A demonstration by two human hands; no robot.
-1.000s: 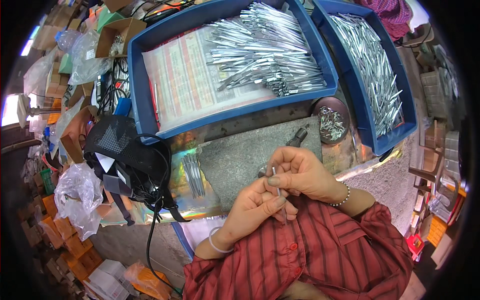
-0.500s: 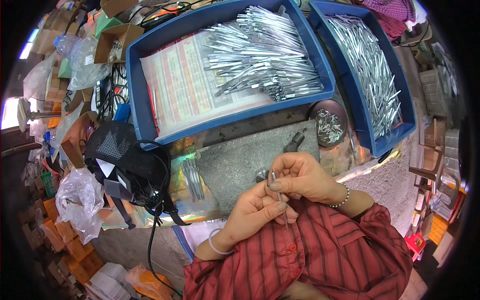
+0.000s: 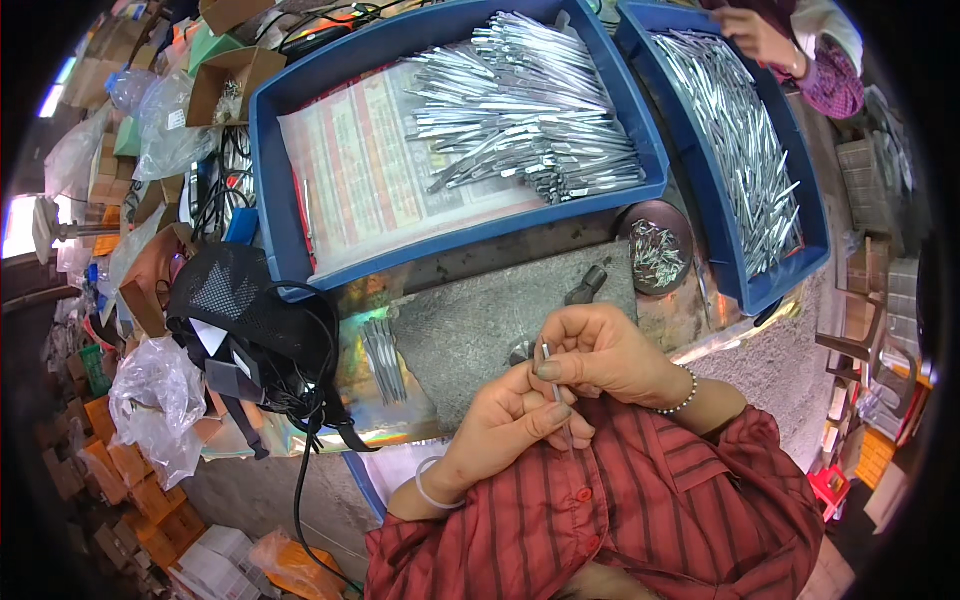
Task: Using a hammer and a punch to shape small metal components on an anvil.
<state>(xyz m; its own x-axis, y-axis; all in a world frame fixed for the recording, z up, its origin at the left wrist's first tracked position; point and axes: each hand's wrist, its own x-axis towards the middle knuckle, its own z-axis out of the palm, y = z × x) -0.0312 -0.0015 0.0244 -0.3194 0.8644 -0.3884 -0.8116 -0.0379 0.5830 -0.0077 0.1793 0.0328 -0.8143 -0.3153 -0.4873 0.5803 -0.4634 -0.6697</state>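
My left hand (image 3: 508, 420) and my right hand (image 3: 605, 352) meet at the table's near edge, in front of my striped shirt. Pinched between the fingers of both is a slender metal strip (image 3: 556, 390), slanting down from the right thumb past the left thumb. Its exact kind is too small to make out, and fingers cover part of it. Just beyond my fingertips, a small round metal piece (image 3: 521, 352) and a short black cylindrical fitting (image 3: 587, 286) rest on a grey mat (image 3: 450, 315). Several similar metal strips (image 3: 383, 360) lie side by side left of the mat.
A large blue tray (image 3: 480, 222) holds paper and piled metal strips (image 3: 545, 110). Right of it, another blue tray (image 3: 792, 282) is heaped with strips. Small metal parts (image 3: 657, 255) fill a round dish. A black mesh bag (image 3: 225, 300) with cables sits left. Another person's hand (image 3: 760, 40) is far right.
Another person's hand and sleeve have come into view over the far end of the right tray. My own hands and the metal strip stay almost where they were.
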